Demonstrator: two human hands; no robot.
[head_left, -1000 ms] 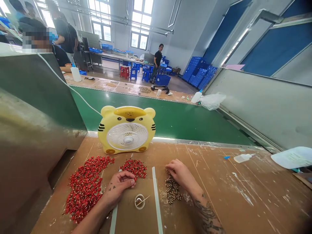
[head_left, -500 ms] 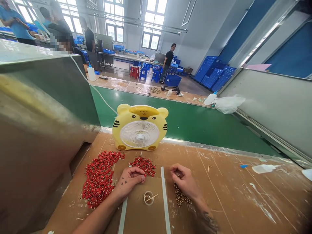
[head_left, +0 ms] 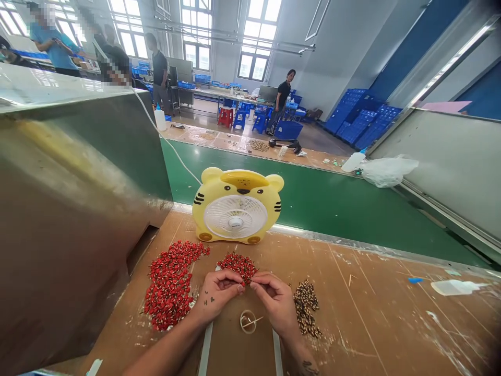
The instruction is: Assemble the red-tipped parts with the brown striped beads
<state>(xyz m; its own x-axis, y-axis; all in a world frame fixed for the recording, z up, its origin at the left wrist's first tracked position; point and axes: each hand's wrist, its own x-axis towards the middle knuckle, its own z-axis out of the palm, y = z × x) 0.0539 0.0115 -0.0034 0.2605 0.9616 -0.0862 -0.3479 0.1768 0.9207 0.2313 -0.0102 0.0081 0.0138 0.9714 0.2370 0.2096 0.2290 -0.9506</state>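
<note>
My left hand (head_left: 221,293) pinches a small red piece (head_left: 242,284) between thumb and fingertips. Close against it, my right hand (head_left: 277,303) has thumb and forefinger pressed together; whatever is between them is too small to make out. Just beyond the fingertips lies a small heap of red pieces with gold-coloured ends (head_left: 238,263). A larger heap of the same red pieces (head_left: 170,287) spreads to the left. Right of my right hand is a pile of small dark and gold beads (head_left: 306,305). Below the hands stands a small round cup (head_left: 247,322) with a thin wooden stick (head_left: 257,320) across it.
A yellow tiger-faced fan (head_left: 237,209) stands behind the heaps. A metal cabinet (head_left: 86,209) walls off the left side. Beyond the fan runs a green belt (head_left: 313,196). A squeeze bottle (head_left: 454,287) lies far right on the cardboard-covered table. Several people stand in the background.
My right hand has moved left from the bead pile to meet my left hand's fingertips, uncovering the beads. The left hand keeps its pinch. The whole view has shifted slightly.
</note>
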